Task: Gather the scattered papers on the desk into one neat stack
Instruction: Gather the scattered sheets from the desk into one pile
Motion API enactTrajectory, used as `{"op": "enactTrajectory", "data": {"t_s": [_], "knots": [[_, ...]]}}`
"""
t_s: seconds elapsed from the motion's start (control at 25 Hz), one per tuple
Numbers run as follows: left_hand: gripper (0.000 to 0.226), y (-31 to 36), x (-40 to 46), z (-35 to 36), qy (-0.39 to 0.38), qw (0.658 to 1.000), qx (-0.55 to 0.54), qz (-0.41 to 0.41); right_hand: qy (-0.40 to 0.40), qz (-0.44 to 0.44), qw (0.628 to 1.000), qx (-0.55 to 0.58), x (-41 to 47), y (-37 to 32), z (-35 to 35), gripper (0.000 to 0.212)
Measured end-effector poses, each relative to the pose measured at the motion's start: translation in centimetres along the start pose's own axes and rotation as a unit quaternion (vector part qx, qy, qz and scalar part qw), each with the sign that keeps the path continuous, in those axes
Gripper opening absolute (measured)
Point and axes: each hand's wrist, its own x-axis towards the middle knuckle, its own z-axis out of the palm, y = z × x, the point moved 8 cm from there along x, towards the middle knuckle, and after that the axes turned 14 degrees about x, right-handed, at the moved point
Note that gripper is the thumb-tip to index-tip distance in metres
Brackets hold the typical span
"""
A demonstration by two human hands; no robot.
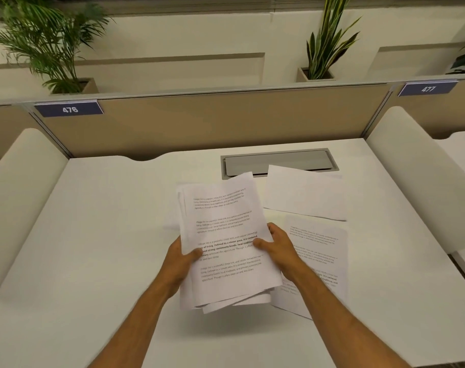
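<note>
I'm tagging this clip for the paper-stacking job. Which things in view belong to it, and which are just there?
Part of the job:
- bundle of papers, held by left hand and right hand
- blank sheet on the desk
- printed sheet on the desk

Just there:
- grey cable hatch
- desk number signs 476 and 477
- potted plants

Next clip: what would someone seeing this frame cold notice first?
At the centre, the left hand and right hand hold an uneven bundle of printed pages above the white desk. To its right, a blank sheet and a printed sheet lie loose on the desk. Blue signs numbered 476 and 477 mark the divider behind.
</note>
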Motion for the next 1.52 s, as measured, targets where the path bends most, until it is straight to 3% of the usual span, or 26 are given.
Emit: {"op": "enactTrajectory", "data": {"t_s": [0.12, 0.28, 0.44, 0.52, 0.76, 1.0, 1.16, 1.36, 1.44, 1.52], "knots": [[0.037, -0.1, 1.2, -0.3, 0.041, 0.999, 0.019, -0.015, 0.002, 0.02, 1.0, -0.007, 1.5, -0.1, -1.4, 0.022], [0.038, 0.9, 3.1, -1.0, 0.071, 0.997, 0.03, 0.005, 0.111, 0.016, 0.992, -0.065, 5.2, -1.7, -6.4, 0.008], [0.038, 1.5, 5.6, -1.2, 0.092, 0.995, 0.029, 0.005, 0.21, -0.03, 0.951, -0.225, 9.4, -4.7, -12.0, 0.025], [0.038, 1.4, 7.0, -1.1, 0.095, 0.995, 0.025, -0.004, 0.204, -0.036, 0.921, -0.33, 11.6, -5.1, -13.5, 0.036], [0.038, 0.7, 10.8, -0.8, 0.094, 0.995, 0.025, -0.028, 0.083, -0.017, 0.821, -0.564, 18.3, -2.7, -11.6, 0.067], [0.04, -0.2, 12.8, -0.7, 0.1, 0.994, 0.021, -0.04, 0.132, 0.013, 0.822, -0.555, 23.3, -1.3, -6.7, 0.092], [0.039, -0.8, 12.8, -1.3, 0.106, 0.993, 0.021, -0.047, 0.149, 0.01, 0.784, -0.603, 23.2, -0.7, -4.7, 0.077], [0.041, -0.5, 11.8, -1.6, 0.108, 0.993, 0.025, -0.037, 0.116, -0.044, 0.762, -0.635, 19.9, 0.3, -3.4, 0.04], [0.041, 0.2, 11.0, -1.9, 0.113, 0.993, 0.028, -0.027, 0.133, -0.068, 0.8, -0.581, 18.2, -0.8, -4.0, 0.027], [0.04, 1.0, 9.9, -2.7, 0.124, 0.992, 0.025, -0.016, 0.198, -0.113, 0.868, -0.44, 16.0, -3.3, -5.1, 0.011]]}}
